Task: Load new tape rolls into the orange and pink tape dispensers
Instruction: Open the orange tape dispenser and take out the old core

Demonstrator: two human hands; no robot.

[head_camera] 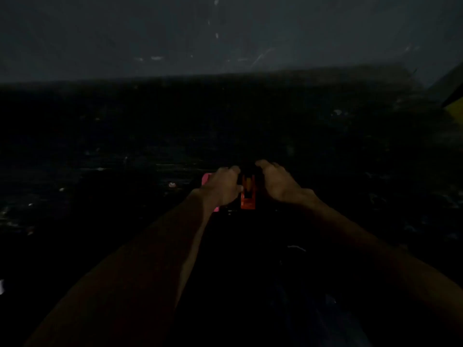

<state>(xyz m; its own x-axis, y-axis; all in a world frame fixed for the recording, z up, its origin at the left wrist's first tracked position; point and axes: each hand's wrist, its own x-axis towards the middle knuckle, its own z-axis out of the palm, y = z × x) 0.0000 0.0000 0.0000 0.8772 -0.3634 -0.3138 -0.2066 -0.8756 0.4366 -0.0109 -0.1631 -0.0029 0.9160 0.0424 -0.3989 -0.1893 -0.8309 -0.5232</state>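
The scene is very dark, so only few things can be told with certainty. The orange tape dispenser [248,194] stands on the dark surface [125,151] a little below the middle of the view, between the two hands, with its long side running from 12 to 6 o'clock. The left hand [221,186] lies at 9 o'clock of it, fingers curled against its side, probably to keep the body steady; whether the fingers really clamp it I cannot tell. The right hand [276,182] is at 3 o'clock, just beside the dispenser, fingers bent downward toward its far end; if it holds something or is closed on nothing is hidden in the shadow. The pink tape dispenser [206,179] shows only as small pink pieces at 9 o'clock, mostly covered by the left hand, seemingly put aside to wait its turn. An orange-brown round shape inside the orange body may be a roll, but it is too dim to say.
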